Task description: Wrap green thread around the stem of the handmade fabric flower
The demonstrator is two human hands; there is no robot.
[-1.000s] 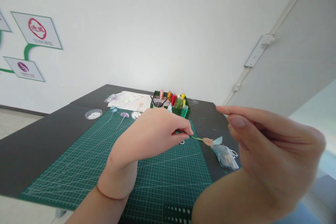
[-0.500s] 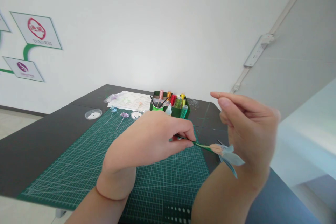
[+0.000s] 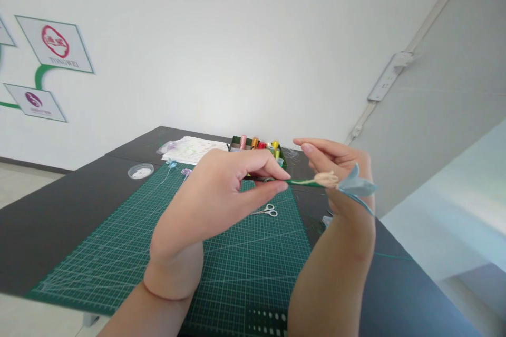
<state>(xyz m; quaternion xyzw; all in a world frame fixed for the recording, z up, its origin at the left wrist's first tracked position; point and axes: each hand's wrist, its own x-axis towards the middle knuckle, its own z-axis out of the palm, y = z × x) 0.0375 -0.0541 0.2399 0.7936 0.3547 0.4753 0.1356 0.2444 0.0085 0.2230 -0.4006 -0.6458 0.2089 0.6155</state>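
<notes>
My left hand (image 3: 225, 195) pinches the green-wrapped stem (image 3: 302, 182) of a handmade flower between thumb and forefinger. The stem points right. At its end are a small cream flower (image 3: 326, 179) and pale blue petals (image 3: 358, 186). Behind the petals, my right hand (image 3: 340, 160) is raised with thumb and forefinger brought together in a pinch; whatever lies between those fingertips is too fine to see. Small white-handled scissors (image 3: 270, 210) lie on the green cutting mat (image 3: 245, 268) below the left hand.
At the back stands a dark green box (image 3: 236, 141) of coloured glitter tubes, partly covered by the left hand. White paper sheets (image 3: 190, 150), a blue flower (image 3: 171, 164), a purple flower (image 3: 186, 171) and a clear round dish (image 3: 140, 171) are further left. A thin green thread (image 3: 395, 256) crosses the right table edge.
Both hands have risen a little, the flower with the left one, and its stem now lies nearly level. The right hand has moved left. The scissors have come into view.
</notes>
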